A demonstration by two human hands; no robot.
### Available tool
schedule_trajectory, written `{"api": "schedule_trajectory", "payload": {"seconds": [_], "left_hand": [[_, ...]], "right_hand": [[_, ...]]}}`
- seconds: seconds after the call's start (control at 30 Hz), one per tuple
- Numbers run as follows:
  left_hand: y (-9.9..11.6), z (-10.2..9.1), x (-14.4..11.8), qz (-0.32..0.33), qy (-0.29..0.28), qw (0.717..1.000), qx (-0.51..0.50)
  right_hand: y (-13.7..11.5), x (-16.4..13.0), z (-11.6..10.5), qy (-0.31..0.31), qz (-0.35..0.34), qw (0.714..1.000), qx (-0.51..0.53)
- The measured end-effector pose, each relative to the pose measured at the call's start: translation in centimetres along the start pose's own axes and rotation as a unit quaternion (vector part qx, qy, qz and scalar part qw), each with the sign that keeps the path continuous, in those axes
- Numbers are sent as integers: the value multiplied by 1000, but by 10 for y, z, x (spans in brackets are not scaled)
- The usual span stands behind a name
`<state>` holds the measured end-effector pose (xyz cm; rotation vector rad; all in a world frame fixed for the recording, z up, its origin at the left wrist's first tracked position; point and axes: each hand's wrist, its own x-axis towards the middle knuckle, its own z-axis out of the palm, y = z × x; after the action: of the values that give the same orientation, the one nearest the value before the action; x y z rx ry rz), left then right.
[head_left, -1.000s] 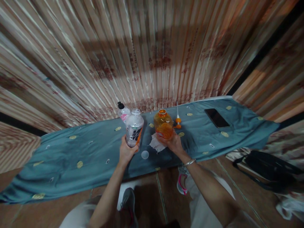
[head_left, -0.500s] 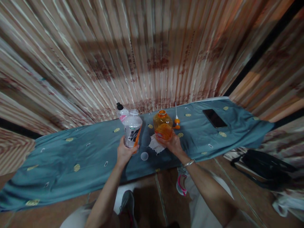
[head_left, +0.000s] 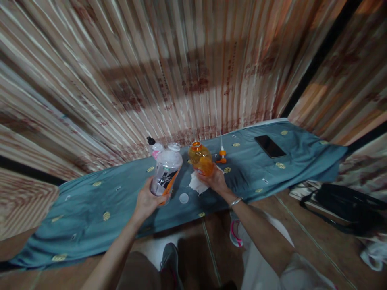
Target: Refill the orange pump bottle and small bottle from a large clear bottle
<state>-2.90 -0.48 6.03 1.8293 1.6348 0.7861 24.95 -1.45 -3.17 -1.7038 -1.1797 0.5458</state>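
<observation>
My left hand (head_left: 150, 198) is wrapped round the lower part of a clear bottle (head_left: 167, 171) with a black, silver and orange label; its mouth is uncapped and it leans to the right. In my right hand (head_left: 214, 179) is an orange see-through bottle (head_left: 200, 158), also uncapped, its neck tilted left toward the clear one. The two bottles are apart. Under the orange bottle lies a crumpled white tissue (head_left: 197, 186). A round whitish cap (head_left: 184, 198) rests between my hands. To the right lies an orange pump head (head_left: 223, 155) with its tube pointing away.
Behind the clear bottle stands a pump bottle (head_left: 155, 148) with a black top. A black phone (head_left: 270, 146) lies on the right of the teal cloth (head_left: 127, 201) covering the table. A striped curtain (head_left: 193, 80) hangs behind. On the floor at right is a black bag (head_left: 341, 205).
The clear bottle has come nearer to me and now leans right. The orange bottle has tipped to the left. The view has shifted slightly.
</observation>
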Motion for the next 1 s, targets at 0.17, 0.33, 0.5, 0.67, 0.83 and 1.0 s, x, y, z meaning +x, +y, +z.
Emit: {"api": "schedule_trajectory", "payload": {"seconds": [0.17, 0.33, 0.5, 0.67, 0.83, 1.0], "left_hand": [[13, -15, -1, 17, -23, 999, 23], [19, -23, 3, 27, -41, 998, 51], [18, -28, 9, 42, -50, 995, 79], [21, -33, 12, 42, -62, 992, 103], [23, -34, 16, 33, -70, 990, 115], [25, -35, 18, 32, -72, 988, 132]], "right_hand": [[-5, 4, 5, -4, -12, 1000, -26], [-7, 7, 11, -4, -25, 999, -40], [-6, 8, 12, -5, -32, 998, -47], [-5, 7, 11, -7, -40, 998, -54], [-4, 7, 12, -7, -44, 997, -62], [0, 8, 15, -5, -50, 996, -68]]}}
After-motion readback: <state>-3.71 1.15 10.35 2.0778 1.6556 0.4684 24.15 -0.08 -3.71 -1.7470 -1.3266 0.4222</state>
